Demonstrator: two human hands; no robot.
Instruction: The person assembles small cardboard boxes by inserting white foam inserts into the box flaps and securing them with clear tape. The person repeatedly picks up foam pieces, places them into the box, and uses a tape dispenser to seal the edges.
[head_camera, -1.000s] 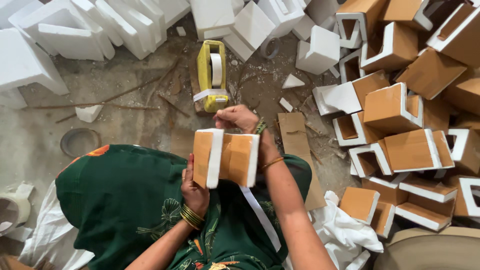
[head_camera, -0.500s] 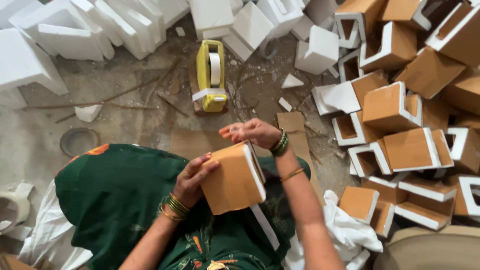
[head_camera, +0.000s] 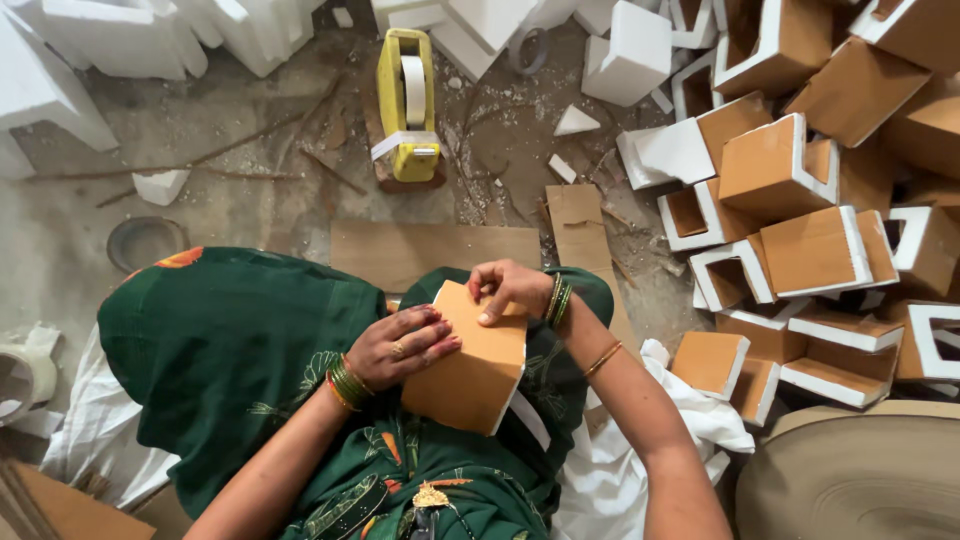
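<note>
I hold a foam corner block covered in brown cardboard (head_camera: 470, 365) on my lap, brown face up, a white foam edge showing at its lower right. My left hand (head_camera: 400, 345) lies flat on its left side, fingers spread over the cardboard. My right hand (head_camera: 510, 290) presses on its upper corner with fingers curled. Both wrists wear bangles. My lap is draped in green patterned cloth (head_camera: 230, 350).
A yellow tape dispenser (head_camera: 408, 105) stands on the dusty floor ahead. Flat cardboard pieces (head_camera: 430, 250) lie just beyond my knees. A pile of several cardboard-covered foam corners (head_camera: 800, 240) fills the right. Bare white foam blocks (head_camera: 120, 40) lie at top left. A tape roll (head_camera: 25, 375) sits at left.
The block has been turned from its white foam edge facing up to its brown face up. Both hands shifted onto the top of the cardboard, pressing it down.
</note>
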